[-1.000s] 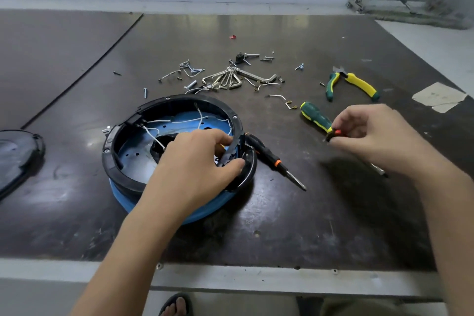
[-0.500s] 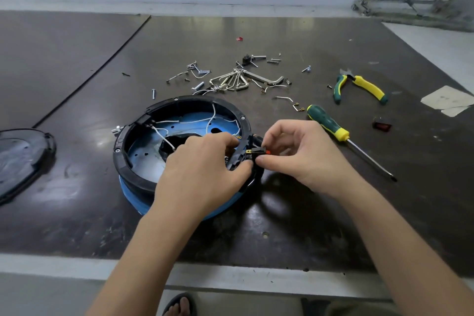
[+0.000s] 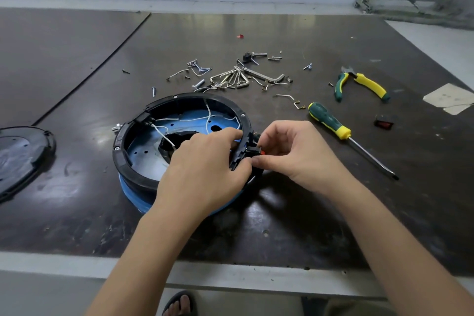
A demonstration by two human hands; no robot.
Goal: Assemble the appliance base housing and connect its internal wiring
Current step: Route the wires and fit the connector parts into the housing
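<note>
One base housing [image 3: 120,154], a black ring seated on a blue disc, lies on the dark table [image 3: 77,213] near its front edge. Thin white wires [image 3: 184,118] cross its blue floor (too tangled to count surely). The left hand [image 3: 205,169] grips the housing's right rim, with its fingers curled over the inside and its thumb on the outside. The right hand [image 3: 295,154] pinches one small black switch [image 3: 254,149] with a red face between thumb and forefinger, holding it against the outside of that same rim, close by the left thumb. A second red-faced switch [image 3: 384,122] lies alone on the table further right. Near it, to its left, is one screwdriver [image 3: 331,120] with a green and yellow handle, and beyond that one pair of pliers [image 3: 359,82] in the same colours. Behind the housing sit one ring of hex keys [image 3: 230,79], one larger loose hex key [image 3: 266,76] and scattered screws [image 3: 154,91]. One black cover [image 3: 20,156] lies at the left edge and two pale paper scraps [image 3: 448,97] at the far right
</note>
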